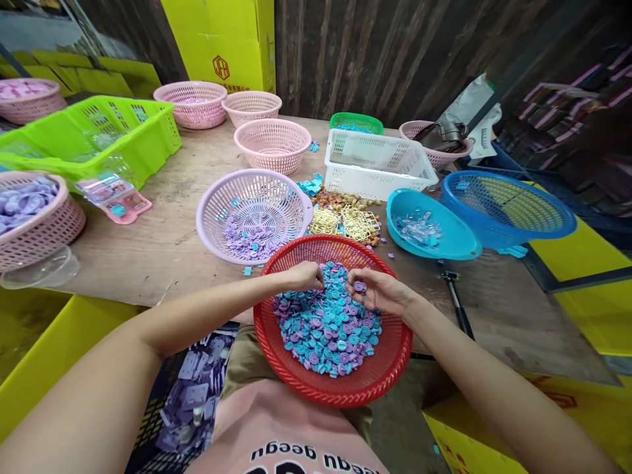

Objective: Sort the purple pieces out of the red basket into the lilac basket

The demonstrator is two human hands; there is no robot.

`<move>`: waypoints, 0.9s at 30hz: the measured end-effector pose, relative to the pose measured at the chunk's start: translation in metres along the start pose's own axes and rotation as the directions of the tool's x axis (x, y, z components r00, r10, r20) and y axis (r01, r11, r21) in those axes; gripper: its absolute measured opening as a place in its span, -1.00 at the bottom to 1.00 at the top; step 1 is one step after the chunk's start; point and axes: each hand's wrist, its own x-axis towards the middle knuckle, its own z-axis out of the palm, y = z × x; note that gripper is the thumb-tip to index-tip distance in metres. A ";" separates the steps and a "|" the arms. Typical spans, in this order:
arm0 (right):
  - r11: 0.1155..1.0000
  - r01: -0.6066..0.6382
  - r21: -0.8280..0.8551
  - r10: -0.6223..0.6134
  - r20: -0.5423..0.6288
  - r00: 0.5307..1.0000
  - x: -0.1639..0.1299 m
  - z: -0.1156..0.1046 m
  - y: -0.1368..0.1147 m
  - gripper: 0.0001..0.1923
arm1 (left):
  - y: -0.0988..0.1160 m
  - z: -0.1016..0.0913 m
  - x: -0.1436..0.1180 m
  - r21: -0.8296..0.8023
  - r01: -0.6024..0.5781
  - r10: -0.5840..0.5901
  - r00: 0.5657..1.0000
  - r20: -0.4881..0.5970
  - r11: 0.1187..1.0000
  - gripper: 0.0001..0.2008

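A worn bare wooden worktable (162, 243) stands before a dark vertical-plank wooden wall (375, 52), with 1 tall yellow cardboard box (222, 39) just behind the table's far edge.

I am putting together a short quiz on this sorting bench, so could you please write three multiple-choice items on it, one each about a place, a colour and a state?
1. Where does the red basket sit?
A. On the person's lap at the table edge
B. Inside the green crate
C. Behind the white basket

2. What colours are the small round pieces in it?
A. Yellow and white
B. Blue and purple
C. Red and green

3. What is the right hand doing?
A. Lying flat on the table
B. Gripping a basket rim
C. Holding purple pieces

Answers: 1 A, it rests against the table edge over the lap; 2 B, blue and purple discs fill it; 3 C, purple discs sit in the curled fingers.
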 end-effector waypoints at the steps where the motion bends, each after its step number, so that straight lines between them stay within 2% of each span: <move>1: 0.999 0.011 -0.036 -0.013 -0.049 0.999 0.000 -0.002 0.000 -0.74 | 0.003 0.003 0.001 0.151 0.002 0.007 0.998 -0.056 0.989 -0.91; 3: 0.971 0.022 -0.239 -0.060 -0.156 0.986 0.002 -0.005 0.001 -0.72 | 0.008 0.006 0.001 0.362 0.024 0.021 0.992 -0.121 0.932 -0.87; 4: 0.919 0.027 -0.392 -0.112 -0.193 0.975 0.002 -0.006 0.002 -0.73 | 0.010 0.006 0.000 0.425 0.026 0.030 0.992 -0.123 0.905 -0.85; 5: 0.829 0.028 -0.558 -0.174 -0.211 0.962 0.003 -0.006 0.003 -0.76 | 0.011 0.005 -0.002 0.468 0.016 0.042 0.993 -0.112 0.883 -0.84; 7: 0.565 -0.014 -0.825 -0.273 -0.203 0.940 0.003 -0.003 0.006 -0.84 | 0.011 0.001 -0.005 0.509 0.007 0.047 0.995 -0.093 0.861 -0.84; 8: 0.428 -0.056 -0.902 -0.288 -0.195 0.938 0.002 0.000 0.008 -0.87 | 0.010 -0.001 -0.007 0.516 0.016 0.037 0.995 -0.092 0.856 -0.83; 9: 0.306 -0.109 -0.946 -0.276 -0.198 0.941 0.002 0.004 0.010 -0.87 | 0.009 -0.003 -0.008 0.520 0.031 0.021 0.995 -0.094 0.854 -0.83; 11: 0.122 -0.197 -0.973 -0.222 -0.220 0.950 0.002 0.012 0.015 -0.83 | 0.006 -0.008 -0.009 0.515 0.068 -0.016 0.994 -0.104 0.855 -0.83; 13: 0.007 -0.228 -0.974 -0.180 -0.225 0.958 0.004 0.020 0.018 -0.81 | 0.004 -0.011 -0.009 0.491 0.080 -0.038 0.995 -0.095 0.868 -0.83; 15: -0.040 -0.228 -0.973 -0.156 -0.219 0.963 0.006 0.024 0.018 -0.81 | 0.000 -0.011 -0.008 0.460 0.070 -0.038 0.996 -0.078 0.885 -0.83; 17: -0.005 -0.208 -0.978 -0.159 -0.204 0.966 0.007 0.023 0.017 -0.81 | -0.003 -0.009 -0.006 0.432 0.051 -0.026 0.998 -0.064 0.900 -0.82; 18: 0.052 -0.183 -0.982 -0.173 -0.189 0.967 0.007 0.021 0.015 -0.81 | -0.004 -0.007 -0.005 0.424 0.041 -0.017 0.998 -0.062 0.905 -0.82; 19: 0.139 -0.141 -0.980 -0.189 -0.166 0.968 0.005 0.019 0.014 -0.82 | -0.004 -0.005 -0.003 0.422 0.031 -0.006 0.998 -0.061 0.906 -0.82; 21: 0.400 -0.035 -0.916 -0.190 -0.120 0.975 0.001 0.013 0.010 -0.83 | -0.003 0.000 -0.002 0.440 0.008 0.018 0.998 -0.056 0.898 -0.82; 22: 0.562 0.008 -0.827 -0.165 -0.103 0.981 -0.002 0.010 0.009 -0.83 | -0.002 0.003 -0.001 0.462 -0.004 0.031 0.998 -0.052 0.887 -0.82; 24: 0.850 0.048 -0.524 -0.094 -0.060 0.994 -0.010 0.006 0.006 -0.82 | 0.003 0.006 0.000 0.512 -0.033 0.057 0.998 -0.033 0.859 -0.82; 25: 0.938 0.053 -0.342 -0.069 -0.032 0.997 -0.014 0.004 0.005 -0.81 | 0.005 0.008 0.000 0.531 -0.046 0.068 0.997 -0.022 0.846 -0.83; 27: 0.997 0.069 -0.036 -0.068 0.018 0.998 -0.021 0.003 0.002 -0.78 | 0.009 0.009 0.000 0.554 -0.064 0.079 0.997 -0.004 0.830 -0.82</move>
